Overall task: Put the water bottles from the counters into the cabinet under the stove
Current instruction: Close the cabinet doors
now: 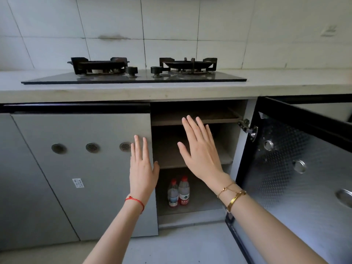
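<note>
Two clear water bottles [178, 191] with red caps and red labels stand upright side by side on the bottom shelf of the cabinet [207, 202] under the stove [133, 78]. My left hand [142, 168] is flat and open, held in front of the closed left door's edge. Held higher, my right hand [201, 149] is open with fingers spread in front of the middle shelf. Neither hand holds anything. Both hands are above the bottles and apart from them.
The right cabinet door [289, 168] is swung wide open toward me, showing its patterned metal inside. The closed left door [85, 168] has three round vents. Two empty shelves sit above the bottles. The counter [285, 80] flanks the stove.
</note>
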{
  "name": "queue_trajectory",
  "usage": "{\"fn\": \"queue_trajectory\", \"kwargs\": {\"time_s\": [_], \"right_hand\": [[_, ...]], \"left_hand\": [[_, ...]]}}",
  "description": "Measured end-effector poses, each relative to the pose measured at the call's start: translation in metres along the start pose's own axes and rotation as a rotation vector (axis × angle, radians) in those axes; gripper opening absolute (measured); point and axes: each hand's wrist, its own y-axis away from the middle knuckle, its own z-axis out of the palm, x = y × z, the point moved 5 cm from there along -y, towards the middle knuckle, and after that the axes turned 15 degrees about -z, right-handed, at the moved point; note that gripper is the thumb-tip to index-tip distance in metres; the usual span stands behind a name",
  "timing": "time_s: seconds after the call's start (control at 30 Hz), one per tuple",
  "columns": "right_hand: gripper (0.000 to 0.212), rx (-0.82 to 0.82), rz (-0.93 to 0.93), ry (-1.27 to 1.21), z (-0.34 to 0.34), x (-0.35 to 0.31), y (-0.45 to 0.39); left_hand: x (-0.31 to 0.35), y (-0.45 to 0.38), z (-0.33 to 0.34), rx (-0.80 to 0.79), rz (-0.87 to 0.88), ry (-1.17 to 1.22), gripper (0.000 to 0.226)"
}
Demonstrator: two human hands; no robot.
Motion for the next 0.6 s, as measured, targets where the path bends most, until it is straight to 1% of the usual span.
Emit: {"fn": "queue_trajectory", "kwargs": {"time_s": [0.1, 0.2, 0.27, 0.37, 0.47, 0.53, 0.6], "right_hand": [[0.062, 0.061, 0.068, 0.005, -0.035, 0.016, 0.028], [0.061, 0.134, 0.145, 0.072, -0.078, 0.032, 0.069], [0.059, 0.194, 0.198, 0.114, -0.107, 0.041, 0.100], [0.057, 0.269, 0.262, 0.187, -0.148, 0.051, 0.150], [0.057, 0.329, 0.324, 0.294, -0.188, 0.058, 0.196], [0.058, 0.387, 0.385, 0.354, -0.212, 0.061, 0.223], [0.060, 0.439, 0.435, 0.407, -0.230, 0.061, 0.245]], "left_hand": [[0.018, 0.023, 0.014, -0.017, 0.040, 0.041, 0.081], [0.057, 0.056, 0.032, -0.091, 0.116, 0.162, 0.079], [0.096, 0.078, 0.040, -0.152, 0.233, 0.259, 0.076], [0.164, 0.110, 0.040, -0.263, 0.460, 0.391, 0.069], [0.233, 0.137, 0.030, -0.341, 0.658, 0.465, 0.061], [0.273, 0.154, 0.024, -0.383, 0.760, 0.480, 0.058], [0.307, 0.170, 0.019, -0.443, 0.823, 0.492, 0.057]]}}
